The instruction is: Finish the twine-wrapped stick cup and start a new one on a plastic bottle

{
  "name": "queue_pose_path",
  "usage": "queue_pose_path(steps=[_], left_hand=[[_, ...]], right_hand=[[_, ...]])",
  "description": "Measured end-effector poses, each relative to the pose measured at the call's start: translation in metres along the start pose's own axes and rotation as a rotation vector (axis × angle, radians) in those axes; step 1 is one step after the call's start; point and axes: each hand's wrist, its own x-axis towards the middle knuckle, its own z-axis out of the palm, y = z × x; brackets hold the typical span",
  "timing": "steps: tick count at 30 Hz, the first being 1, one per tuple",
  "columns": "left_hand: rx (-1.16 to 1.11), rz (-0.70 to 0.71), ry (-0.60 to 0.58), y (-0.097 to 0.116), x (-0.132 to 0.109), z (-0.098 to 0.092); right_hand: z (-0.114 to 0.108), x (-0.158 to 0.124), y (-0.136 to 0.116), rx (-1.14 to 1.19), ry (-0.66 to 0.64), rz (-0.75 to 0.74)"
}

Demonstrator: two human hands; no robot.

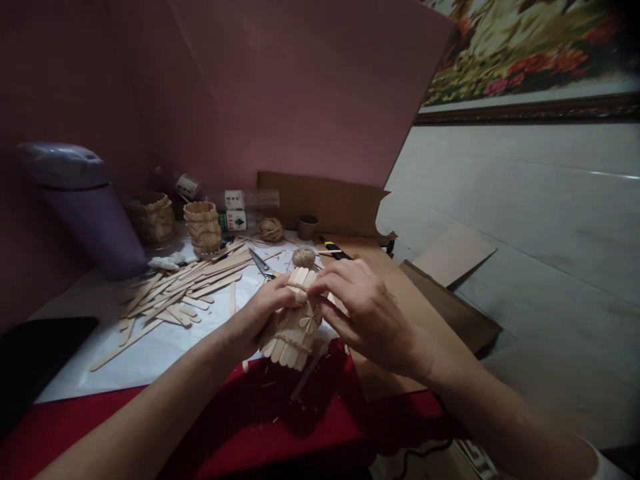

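Note:
A small holder made of wooden craft sticks [287, 340] is tilted above the table's front edge, with twine bound round it near both ends and a flower of little wood pieces on its side. My left hand [267, 307] is wrapped round its left side, thumb near the upper twine. The fingers of my right hand [355, 300] are pinched at its upper right, by the twine and flower; what lies between the fingertips is hidden. Just behind the holder are a ball of twine [303, 257] and scissors [263, 265].
Loose craft sticks [200, 280] lie heaped on white paper [75, 373] at the left. Two finished stick holders [203, 227] stand behind, near a purple bottle [93, 213] and clear plastic bottles [235, 210]. Farther back are another twine ball [271, 229] and a small cup [307, 227]. Cardboard [395, 333] covers the right side.

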Motion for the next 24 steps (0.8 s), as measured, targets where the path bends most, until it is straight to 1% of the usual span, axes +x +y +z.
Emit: queue_pose_path(steps=[5, 10, 13, 17, 24], left_hand=[[0.031, 0.006, -0.002, -0.002, 0.001, 0.0], [0.035, -0.004, -0.027, -0.001, 0.001, 0.0], [0.035, -0.005, -0.022, 0.0, 0.001, 0.001], [0.036, -0.005, -0.034, 0.0, 0.001, 0.001], [0.033, -0.02, -0.031, 0.002, 0.001, 0.003]], right_hand=[[-0.007, 0.005, 0.001, -0.013, -0.085, 0.0], [-0.014, 0.014, 0.004, -0.04, -0.219, -0.016], [-0.014, 0.018, 0.007, -0.049, -0.271, -0.035], [-0.013, 0.021, 0.01, -0.053, -0.308, -0.055], [-0.015, 0.024, 0.01, -0.128, -0.341, -0.073]])
